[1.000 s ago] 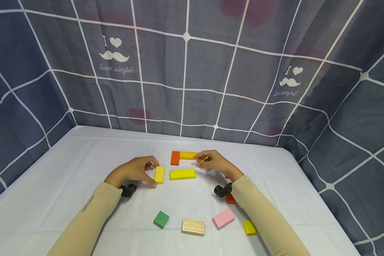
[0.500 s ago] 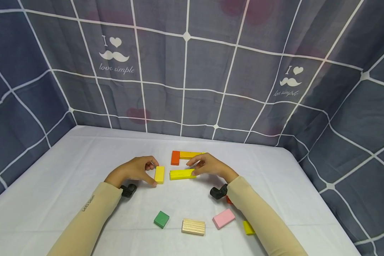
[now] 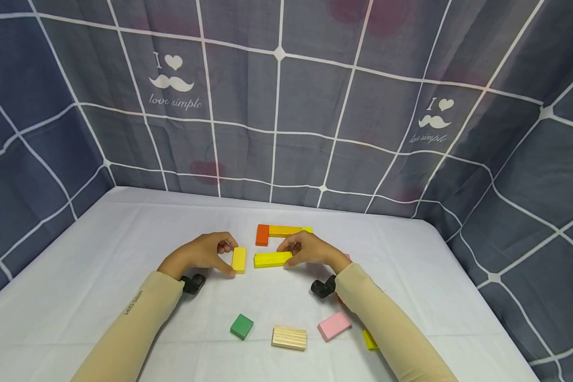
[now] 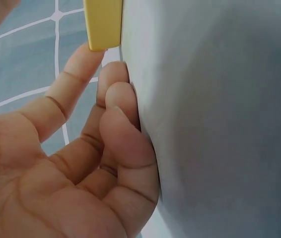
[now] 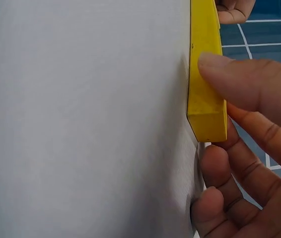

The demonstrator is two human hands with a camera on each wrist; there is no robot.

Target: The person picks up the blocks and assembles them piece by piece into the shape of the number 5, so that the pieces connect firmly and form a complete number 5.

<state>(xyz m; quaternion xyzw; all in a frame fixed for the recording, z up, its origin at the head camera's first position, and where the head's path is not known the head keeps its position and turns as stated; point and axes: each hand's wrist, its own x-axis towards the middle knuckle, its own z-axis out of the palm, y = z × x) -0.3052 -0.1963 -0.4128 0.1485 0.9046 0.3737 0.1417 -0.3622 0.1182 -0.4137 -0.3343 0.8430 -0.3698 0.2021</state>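
In the head view, my left hand (image 3: 201,250) holds a short yellow block (image 3: 239,260) between thumb and index finger, at its near and far ends. The left wrist view has the index fingertip against one end of that block (image 4: 104,25), the other fingers curled on the cloth. To its right lies a longer bright yellow block (image 3: 271,259). My right hand (image 3: 314,249) pinches this block's right end. In the right wrist view, the thumb presses one long side of the yellow block (image 5: 206,104); fingers sit behind it. A narrow gap separates the two blocks.
Behind them, an orange-red block (image 3: 262,235) meets a yellow-orange bar (image 3: 284,231). Nearer me lie a green block (image 3: 242,326), a wooden block (image 3: 289,338) and a pink block (image 3: 334,326). My right sleeve partly covers another yellow block (image 3: 370,339). A white cloth (image 3: 191,339) covers the table.
My right hand has come from the far bar toward me and slightly left, and now grips the long yellow block's right end. The left hand stays on the short yellow block.
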